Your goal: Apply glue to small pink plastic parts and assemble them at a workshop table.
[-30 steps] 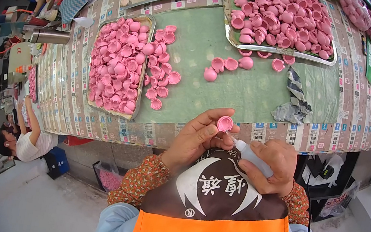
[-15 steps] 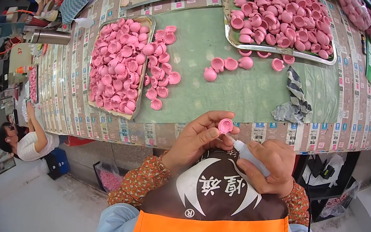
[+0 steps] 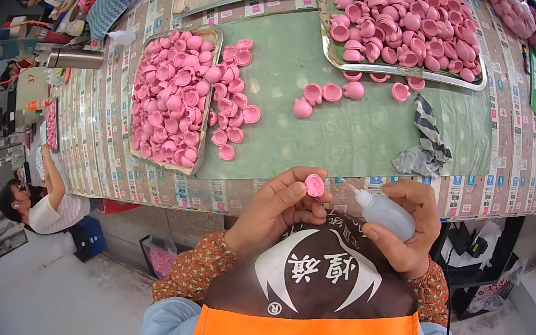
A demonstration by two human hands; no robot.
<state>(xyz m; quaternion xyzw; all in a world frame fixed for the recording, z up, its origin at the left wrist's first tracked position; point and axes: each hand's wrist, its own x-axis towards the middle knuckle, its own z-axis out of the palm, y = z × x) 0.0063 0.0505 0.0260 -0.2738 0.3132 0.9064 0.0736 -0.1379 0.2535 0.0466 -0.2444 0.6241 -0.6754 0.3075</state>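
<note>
Between its thumb and fingers, my left hand (image 3: 280,200) pinches a small pink hollow plastic piece (image 3: 314,185), its open side facing up. My right hand (image 3: 414,231) is wrapped around a translucent squeeze bottle (image 3: 387,214) with a thin nozzle. The nozzle tip points left toward the pink piece and stands a short way apart from it. Both hands are above the near edge of the table, in front of my dark apron. Whether anything lies inside the cup of the piece is too small to tell.
A tray heaped with pink pieces (image 3: 171,94) stands on the left, with loose pieces beside it. A larger full tray (image 3: 403,71) is at the back right. A crumpled grey rag (image 3: 423,159) lies on the green sheet (image 3: 264,146). Another person (image 3: 44,203) sits far left.
The squeeze bottle's nozzle has drawn away from the pink piece to the right. My right hand's grip on the bottle has loosened, and my left hand has shifted slightly left.
</note>
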